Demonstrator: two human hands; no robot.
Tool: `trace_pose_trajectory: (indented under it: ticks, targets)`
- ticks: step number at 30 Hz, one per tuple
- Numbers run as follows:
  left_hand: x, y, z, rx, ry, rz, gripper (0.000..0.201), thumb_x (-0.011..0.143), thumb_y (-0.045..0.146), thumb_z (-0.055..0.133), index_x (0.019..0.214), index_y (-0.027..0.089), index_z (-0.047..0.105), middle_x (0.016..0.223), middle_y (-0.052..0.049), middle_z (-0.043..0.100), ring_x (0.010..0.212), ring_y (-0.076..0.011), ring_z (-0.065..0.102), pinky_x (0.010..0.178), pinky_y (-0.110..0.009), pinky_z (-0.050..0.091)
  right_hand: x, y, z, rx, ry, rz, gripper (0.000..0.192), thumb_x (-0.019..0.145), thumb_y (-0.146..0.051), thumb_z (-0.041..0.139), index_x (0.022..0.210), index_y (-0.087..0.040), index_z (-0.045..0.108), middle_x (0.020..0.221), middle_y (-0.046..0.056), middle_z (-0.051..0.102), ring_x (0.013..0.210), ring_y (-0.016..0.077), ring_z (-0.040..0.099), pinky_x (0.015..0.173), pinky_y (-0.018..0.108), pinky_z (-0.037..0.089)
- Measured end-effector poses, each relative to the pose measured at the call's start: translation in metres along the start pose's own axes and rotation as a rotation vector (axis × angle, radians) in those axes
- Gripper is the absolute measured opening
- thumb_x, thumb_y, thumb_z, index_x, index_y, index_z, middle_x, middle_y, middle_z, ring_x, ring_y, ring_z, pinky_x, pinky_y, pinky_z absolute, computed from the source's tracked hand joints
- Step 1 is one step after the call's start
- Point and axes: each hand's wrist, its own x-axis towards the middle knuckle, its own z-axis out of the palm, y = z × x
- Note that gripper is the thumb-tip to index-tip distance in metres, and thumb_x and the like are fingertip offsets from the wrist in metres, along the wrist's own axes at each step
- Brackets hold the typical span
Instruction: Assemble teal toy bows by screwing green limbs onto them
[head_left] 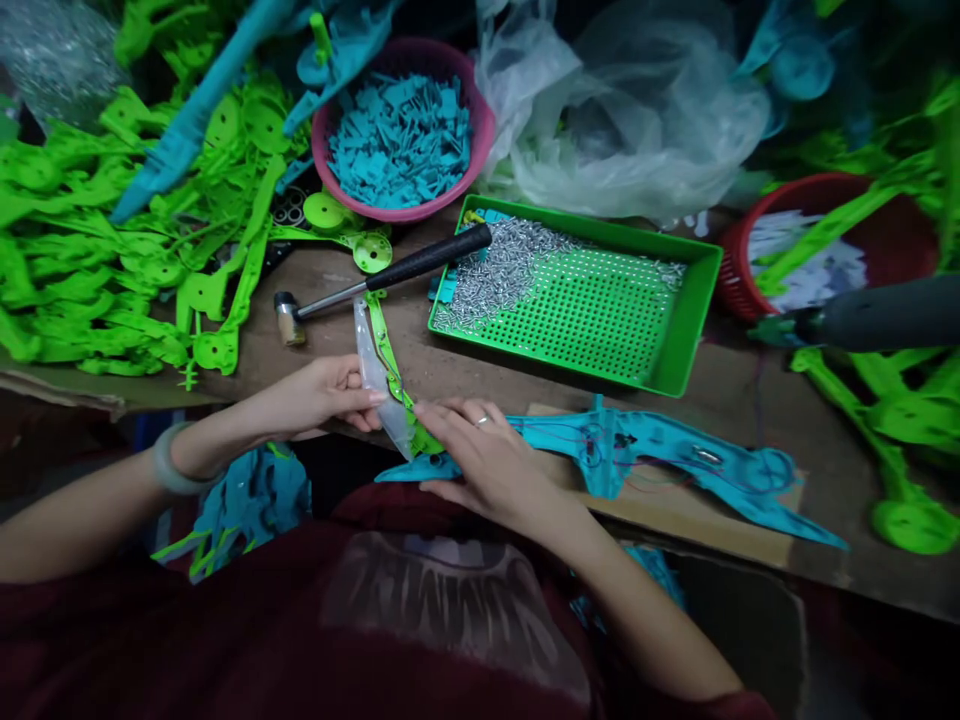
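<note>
As seen from the head camera, got green strip between left hand and right hand, long axis running away from the body, far end tipped left towards hammer, near end under the right fingers and by the left tip of blue part, lying crosswise. Pinching milky plastic piece between left thumb and fingers, close along the strip's left side. Resting right fingers, loosely bent, over the strip's near end, closest there; can't tell whether gripping strip or blue part underneath.
</note>
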Motion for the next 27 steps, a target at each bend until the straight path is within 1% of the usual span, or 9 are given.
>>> trace_pose_trajectory:
  ticks: [6,9,11,13,15,18,21,24,27]
  targets:
    - [0.003,0.004,0.002,0.088,-0.012,0.055,0.025,0.080,0.031,0.072,0.092,0.015,0.057,0.074,-0.001,0.069,0.065,-0.0088,0.066,0.061,-0.017,0.055,0.001,0.000,-0.002,-0.011,-0.001,-0.019,0.071,0.087,-0.043,0.065,0.142,-0.007,0.040,0.130,0.015,0.062,0.116,0.0282,0.051,0.095,0.040,0.044]
    - [0.004,0.002,0.006,0.132,0.062,0.094,0.027,0.079,0.033,0.072,0.091,0.015,0.056,0.072,0.000,0.068,0.064,-0.0096,0.066,0.061,-0.019,0.055,0.001,-0.001,-0.002,-0.046,0.000,-0.028,0.072,0.086,-0.042,0.068,0.143,-0.008,0.040,0.130,0.014,0.062,0.116,0.0291,0.051,0.093,0.041,0.044]
    - [0.005,0.002,0.005,0.230,0.115,0.090,0.028,0.078,0.037,0.073,0.086,0.016,0.056,0.069,0.000,0.069,0.061,-0.0115,0.067,0.058,-0.021,0.055,0.001,-0.001,-0.002,-0.062,-0.006,-0.033,0.074,0.084,-0.041,0.070,0.143,-0.009,0.040,0.131,0.014,0.062,0.115,0.0298,0.052,0.092,0.042,0.045]
    - [0.008,0.008,-0.001,0.362,0.142,0.070,0.030,0.081,0.043,0.070,0.080,0.016,0.056,0.064,-0.002,0.069,0.056,-0.0138,0.068,0.054,-0.023,0.055,0.000,-0.002,-0.002,-0.050,-0.021,-0.027,0.075,0.083,-0.042,0.072,0.143,-0.010,0.040,0.131,0.014,0.062,0.114,0.0297,0.052,0.093,0.043,0.045]
    - [0.012,0.020,-0.013,0.439,0.158,0.067,0.034,0.087,0.048,0.063,0.076,0.016,0.057,0.062,-0.004,0.070,0.053,-0.0151,0.068,0.051,-0.024,0.054,-0.001,-0.002,-0.002,-0.029,-0.031,-0.017,0.077,0.082,-0.041,0.072,0.144,-0.010,0.039,0.130,0.014,0.062,0.114,0.0291,0.052,0.095,0.043,0.046]
    - [0.021,0.041,-0.032,0.431,0.205,0.095,0.038,0.090,0.050,0.059,0.074,0.015,0.058,0.064,-0.005,0.072,0.053,-0.0137,0.068,0.051,-0.023,0.053,-0.001,-0.002,0.000,-0.028,-0.030,-0.005,0.076,0.082,-0.039,0.072,0.144,-0.011,0.039,0.129,0.014,0.062,0.114,0.0294,0.051,0.094,0.044,0.047]
    - [0.030,0.054,-0.042,0.429,0.210,0.078,0.041,0.088,0.051,0.062,0.071,0.014,0.060,0.061,-0.005,0.070,0.050,-0.0120,0.064,0.049,-0.022,0.050,-0.001,-0.001,0.001,-0.034,-0.022,-0.009,0.076,0.080,-0.038,0.074,0.143,-0.011,0.040,0.129,0.013,0.063,0.113,0.0301,0.052,0.093,0.045,0.048]
    - [0.035,0.054,-0.037,0.463,0.217,0.002,0.045,0.088,0.054,0.061,0.068,0.014,0.061,0.055,-0.004,0.067,0.046,-0.0110,0.060,0.048,-0.022,0.047,-0.001,-0.003,0.002,-0.045,-0.018,-0.025,0.073,0.080,-0.034,0.075,0.141,-0.011,0.043,0.129,0.013,0.063,0.111,0.0303,0.054,0.091,0.045,0.049]
    - [0.027,0.051,-0.021,0.480,0.230,-0.061,0.050,0.088,0.054,0.061,0.059,0.014,0.059,0.047,-0.006,0.062,0.041,-0.0134,0.058,0.048,-0.025,0.048,-0.002,-0.004,0.005,-0.098,0.014,-0.044,0.067,0.081,-0.031,0.072,0.139,-0.012,0.045,0.128,0.015,0.065,0.109,0.0304,0.058,0.088,0.044,0.051]
